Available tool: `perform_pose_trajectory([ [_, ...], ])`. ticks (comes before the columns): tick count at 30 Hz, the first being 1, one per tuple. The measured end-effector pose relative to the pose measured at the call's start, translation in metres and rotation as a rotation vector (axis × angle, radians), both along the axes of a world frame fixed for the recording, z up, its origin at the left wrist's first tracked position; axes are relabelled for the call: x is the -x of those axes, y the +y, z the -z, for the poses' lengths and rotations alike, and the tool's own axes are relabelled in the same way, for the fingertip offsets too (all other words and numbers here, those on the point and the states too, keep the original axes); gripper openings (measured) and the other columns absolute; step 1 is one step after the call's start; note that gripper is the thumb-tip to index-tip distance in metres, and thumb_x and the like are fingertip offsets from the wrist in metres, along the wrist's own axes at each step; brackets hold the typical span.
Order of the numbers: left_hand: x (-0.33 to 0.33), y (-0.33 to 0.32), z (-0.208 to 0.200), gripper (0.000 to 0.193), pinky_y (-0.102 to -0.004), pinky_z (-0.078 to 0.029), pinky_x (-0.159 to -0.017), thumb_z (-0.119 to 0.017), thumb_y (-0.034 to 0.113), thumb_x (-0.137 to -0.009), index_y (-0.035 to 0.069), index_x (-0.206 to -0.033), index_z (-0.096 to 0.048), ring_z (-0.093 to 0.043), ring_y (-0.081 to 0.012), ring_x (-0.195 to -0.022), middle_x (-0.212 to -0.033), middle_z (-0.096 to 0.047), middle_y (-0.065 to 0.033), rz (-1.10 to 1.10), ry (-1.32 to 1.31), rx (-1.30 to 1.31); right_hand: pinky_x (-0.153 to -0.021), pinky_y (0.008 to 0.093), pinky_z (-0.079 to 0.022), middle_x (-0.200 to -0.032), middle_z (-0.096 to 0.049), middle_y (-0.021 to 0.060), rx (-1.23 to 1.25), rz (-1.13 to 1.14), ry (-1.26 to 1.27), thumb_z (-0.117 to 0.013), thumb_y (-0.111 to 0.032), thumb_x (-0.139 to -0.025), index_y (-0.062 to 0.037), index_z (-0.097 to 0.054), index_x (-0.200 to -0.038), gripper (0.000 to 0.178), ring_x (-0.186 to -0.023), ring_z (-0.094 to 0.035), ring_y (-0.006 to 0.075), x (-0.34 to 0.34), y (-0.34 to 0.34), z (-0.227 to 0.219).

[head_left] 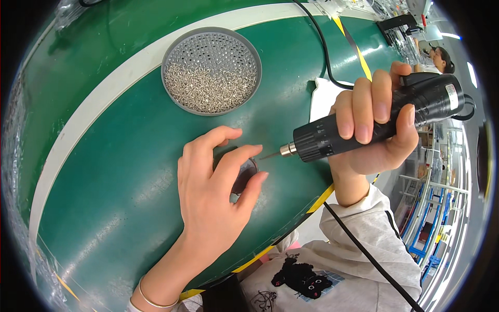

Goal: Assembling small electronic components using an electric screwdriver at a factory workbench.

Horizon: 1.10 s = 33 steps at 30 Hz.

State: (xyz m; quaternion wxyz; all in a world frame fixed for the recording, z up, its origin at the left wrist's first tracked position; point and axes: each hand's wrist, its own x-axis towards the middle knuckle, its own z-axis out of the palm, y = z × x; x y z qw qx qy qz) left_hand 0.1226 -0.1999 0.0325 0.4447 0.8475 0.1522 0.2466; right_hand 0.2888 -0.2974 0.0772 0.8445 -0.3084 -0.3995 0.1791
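Observation:
My right hand (371, 117) is wrapped round a black electric screwdriver (322, 136), held tilted with its thin bit pointing left and down. The bit's tip lies close to a small dark round part (243, 178) on the green table. My left hand (218, 182) curls over that part, thumb and index finger on either side of its edge, gripping it; the palm hides much of it. Its surface details are too small to make out. Farther off stands a round grey tray (169, 93) with a dimpled bottom, the near half covered with many small silver screws (208, 91).
A white sheet or pad (323, 99) lies beyond the screwdriver. Black cable (317, 31) runs across the far table; another cord (364, 249) crosses my right sleeve. Yellow-black tape marks the table's near edge (254, 259). Another person (442, 60) sits at far right, near blue racks (429, 229).

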Motion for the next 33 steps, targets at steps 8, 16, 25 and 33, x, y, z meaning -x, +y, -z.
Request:
perform_pose_trajectory([
  [8, 0.0008, 0.0012, -0.0016, 0.017, -0.0323, -0.043, -0.076, -0.076, 0.003, -0.068, 0.009, -0.083, -0.071, -0.057, -0.0211, -0.093, -0.112, -0.057, -0.0062, -0.019, -0.025, -0.020, -0.051, 0.0266, -0.045, -0.078, -0.046, 0.0044, -0.040, -0.077, 0.098, -0.049, -0.020, -0.091, 0.0053, -0.037, -0.125, 0.043, -0.056, -0.048, 0.0112, 0.0017, 0.0003, -0.0034],
  [16, 0.0012, 0.0013, -0.0015, 0.018, -0.0328, -0.043, -0.076, -0.077, 0.005, -0.067, 0.010, -0.083, -0.071, -0.058, -0.0208, -0.091, -0.110, -0.058, -0.0073, -0.024, -0.057, -0.015, -0.051, 0.0270, -0.047, -0.078, -0.047, 0.0056, -0.078, -0.118, 0.098, -0.051, -0.018, -0.091, 0.0062, -0.036, -0.123, 0.043, -0.057, -0.051, 0.0130, 0.0003, -0.0015, -0.0050],
  [25, 0.0017, 0.0015, -0.0014, 0.018, -0.0337, -0.043, -0.075, -0.079, 0.008, -0.065, 0.010, -0.081, -0.071, -0.057, -0.0219, -0.094, -0.110, -0.058, -0.0073, -0.015, -0.058, -0.001, -0.050, 0.0276, -0.049, -0.079, -0.048, 0.0067, -0.086, -0.174, 0.068, -0.052, -0.017, -0.090, 0.0063, -0.034, -0.123, 0.045, -0.056, -0.053, 0.0147, -0.0017, -0.0027, -0.0055],
  [33, 0.0028, 0.0014, -0.0011, 0.019, -0.0343, -0.043, -0.075, -0.080, 0.009, -0.064, 0.010, -0.080, -0.071, -0.056, -0.0225, -0.095, -0.110, -0.058, -0.0072, -0.012, -0.055, -0.009, -0.050, 0.0276, -0.049, -0.079, -0.049, 0.0066, -0.055, -0.202, 0.018, -0.053, -0.017, -0.090, 0.0048, -0.033, -0.124, 0.045, -0.056, -0.054, 0.0153, -0.0012, -0.0049, -0.0069],
])
